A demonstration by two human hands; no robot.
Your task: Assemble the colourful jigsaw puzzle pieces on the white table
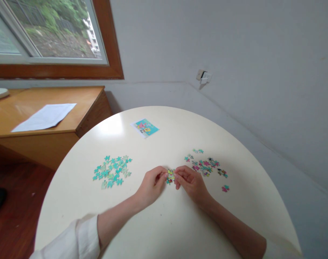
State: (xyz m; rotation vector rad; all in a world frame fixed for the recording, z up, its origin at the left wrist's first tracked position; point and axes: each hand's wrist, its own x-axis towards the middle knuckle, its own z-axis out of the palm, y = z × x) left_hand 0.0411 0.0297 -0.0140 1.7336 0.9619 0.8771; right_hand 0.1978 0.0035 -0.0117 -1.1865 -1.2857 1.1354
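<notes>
Between my two hands is a small joined cluster of jigsaw puzzle pieces [170,175], yellow, green and teal. My left hand [152,183] pinches its left edge with thumb and forefinger. On the other side, my right hand [191,182] has its thumb and fingers closed on the right edge. The fingers partly cover the cluster. Right of my right hand lies a group of mixed-colour puzzle pieces [206,164], some pink and teal. A spread of mostly teal and pale green puzzle pieces [114,169] is left of my left hand.
Farther back on the round white table [180,122] lies a picture card [146,128] in teal, pink and yellow. A single piece [225,188] sits apart at right. At left stands a wooden desk [91,97] with a white paper sheet [46,117]. Behind is a wall [158,43].
</notes>
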